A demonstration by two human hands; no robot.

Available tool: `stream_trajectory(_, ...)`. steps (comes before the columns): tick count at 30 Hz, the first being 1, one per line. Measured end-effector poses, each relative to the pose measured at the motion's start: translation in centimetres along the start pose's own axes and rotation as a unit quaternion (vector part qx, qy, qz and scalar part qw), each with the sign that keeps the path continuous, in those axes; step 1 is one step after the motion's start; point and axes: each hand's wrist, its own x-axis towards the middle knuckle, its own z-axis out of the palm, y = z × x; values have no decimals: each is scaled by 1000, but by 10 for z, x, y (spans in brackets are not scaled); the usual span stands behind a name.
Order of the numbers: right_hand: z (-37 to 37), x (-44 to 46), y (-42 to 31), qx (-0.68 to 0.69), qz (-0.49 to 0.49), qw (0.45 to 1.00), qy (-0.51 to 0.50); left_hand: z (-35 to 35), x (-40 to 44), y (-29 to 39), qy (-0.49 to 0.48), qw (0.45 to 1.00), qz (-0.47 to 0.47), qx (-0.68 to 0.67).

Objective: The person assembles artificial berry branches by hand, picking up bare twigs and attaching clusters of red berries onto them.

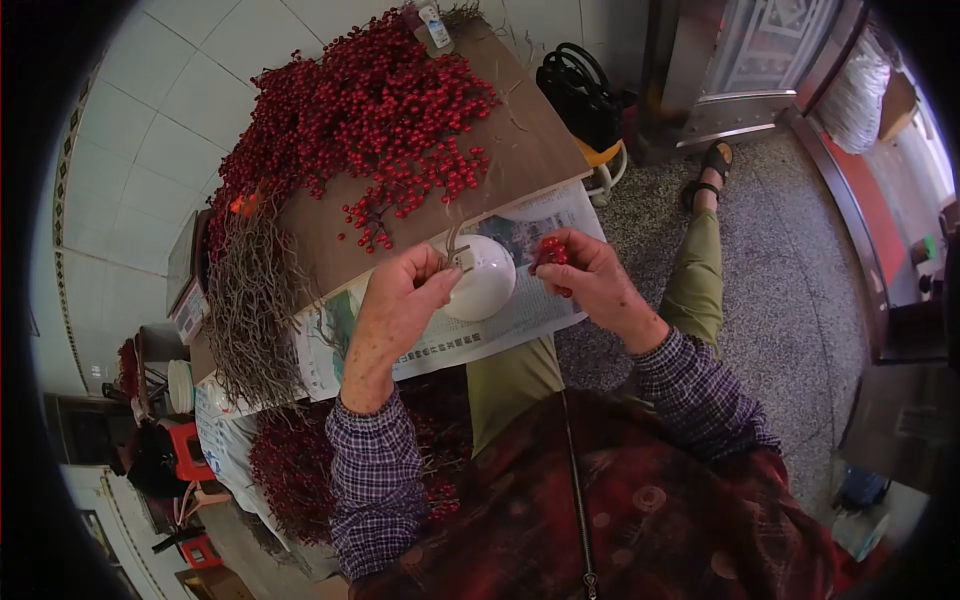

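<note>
My left hand (405, 290) is closed in a pinch at the left side of a smooth white dome-shaped object (487, 285). Thin grey-brown strands (455, 240) rise by its fingertips; whether they are in the pinch is hard to see. On the other side of the dome, my right hand (600, 285) holds a small cluster of red berries (551, 255) between thumb and fingers. Printed newspaper (400, 350) lies under the white object. A loose sprig of red berries (400, 205) rests on the brown tabletop beyond my left hand.
A big heap of berry branches (350, 110) covers the table's (530, 130) far left, its bare stems (255, 310) hanging toward me. More berries (300, 470) lie below at left. A small white bottle (434, 27) and a black bag (580, 100) are at the back. Red stools (190, 450) stand left.
</note>
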Motion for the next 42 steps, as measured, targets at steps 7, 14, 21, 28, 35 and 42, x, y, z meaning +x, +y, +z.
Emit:
stream_trajectory(7, 23, -17, -11, 289, 12, 956, -49, 42, -25, 14, -69, 968, -7, -241)
stream_trajectory(14, 21, -29, -16, 333, 37, 940, -67, 59, -24, 13, -83, 948, 5, -308)
stream_trajectory(21, 18, -32, -20, 312, 38, 948, -46, 60, -21, 11, -89, 956, -4, -280)
stream_trajectory(28, 15, -32, -20, 288, 35, 955, -57, 64, -19, 12, -78, 964, -4, -254)
stream_trajectory(35, 15, -32, -20, 271, 26, 960, -56, 67, -21, 14, -66, 964, 7, -259)
stream_trajectory(42, 16, -34, -24, 234, 11, 972, -36, 67, -27, 18, -64, 953, -3, -296)
